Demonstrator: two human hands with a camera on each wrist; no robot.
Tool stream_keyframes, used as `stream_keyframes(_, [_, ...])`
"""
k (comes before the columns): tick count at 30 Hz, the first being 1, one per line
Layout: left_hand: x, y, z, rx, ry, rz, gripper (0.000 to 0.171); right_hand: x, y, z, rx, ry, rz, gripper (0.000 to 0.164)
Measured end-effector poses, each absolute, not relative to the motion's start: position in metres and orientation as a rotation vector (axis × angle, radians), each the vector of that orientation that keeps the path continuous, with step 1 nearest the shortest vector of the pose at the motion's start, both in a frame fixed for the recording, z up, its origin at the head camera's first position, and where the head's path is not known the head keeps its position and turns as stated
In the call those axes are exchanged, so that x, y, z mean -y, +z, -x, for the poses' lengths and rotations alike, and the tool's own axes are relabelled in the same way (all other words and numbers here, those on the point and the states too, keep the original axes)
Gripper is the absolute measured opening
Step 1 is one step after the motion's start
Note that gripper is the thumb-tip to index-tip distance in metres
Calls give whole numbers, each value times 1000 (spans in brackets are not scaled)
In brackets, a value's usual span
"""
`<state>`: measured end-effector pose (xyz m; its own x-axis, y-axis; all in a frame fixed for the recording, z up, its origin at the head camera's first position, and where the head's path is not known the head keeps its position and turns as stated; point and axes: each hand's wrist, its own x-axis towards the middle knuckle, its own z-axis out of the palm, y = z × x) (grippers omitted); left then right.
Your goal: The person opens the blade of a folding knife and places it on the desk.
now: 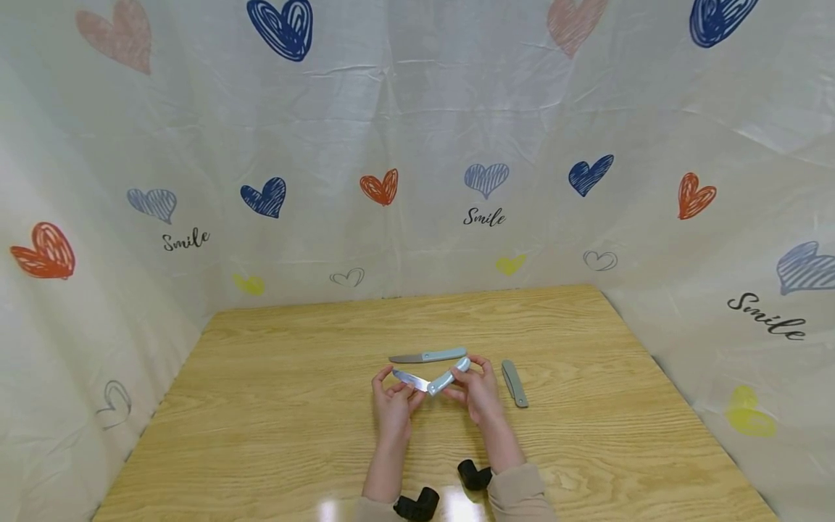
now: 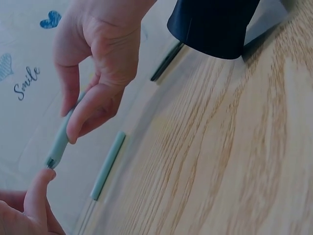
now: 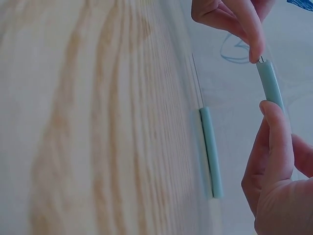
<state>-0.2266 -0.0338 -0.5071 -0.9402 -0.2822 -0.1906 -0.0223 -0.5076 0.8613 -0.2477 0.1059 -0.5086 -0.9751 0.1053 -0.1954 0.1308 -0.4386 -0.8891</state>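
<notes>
far l: pale curtain [image 1: 39, 377] w/ a red heart [image 1: 44, 251] on it, then the wood table [image 1: 261, 406] i'm working over. my left hand [image 1: 393, 412] comes next, fingers narrow, thumb & fingertips pinching the blade [image 1: 409, 378] of the held knife [image 1: 447, 378]. black wrist piece [image 1: 419, 504] by that cuff. just behind, flat on the table, is the open knife [image 1: 442, 354]: tip points l, light blue handle to the r, blade & handle approx in line.

held knife is up btwn my 2 hands, over the mid of the table; its blade is part-way out, at an angle to the pale blue handle, so it makes a shallow v w/ the pivot lowest. my right hand [image 1: 479, 397] has that handle btwn thumb & fingers, no wide gap. 2nd black piece [image 1: 474, 475] next to the r sleeve [image 1: 520, 493].

r of the right hand, near but not touching: folded knife [image 1: 514, 384], grey-green, lying slantwise on the table, pivot end toward me. far r, more curtain w/ "smile" lettering [image 1: 766, 317].
</notes>
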Motion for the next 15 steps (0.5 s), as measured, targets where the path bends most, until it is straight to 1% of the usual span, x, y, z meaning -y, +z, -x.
stream_keyframes(10, [30,-506,225,1420,-2565,-446,59,-105,-508,248,-1641,-2665,-366,52])
stream_keyframes(15, [29,-506,226,1398,-2562,-455,60,-104,-508,247,-1629,-2684,-371,49])
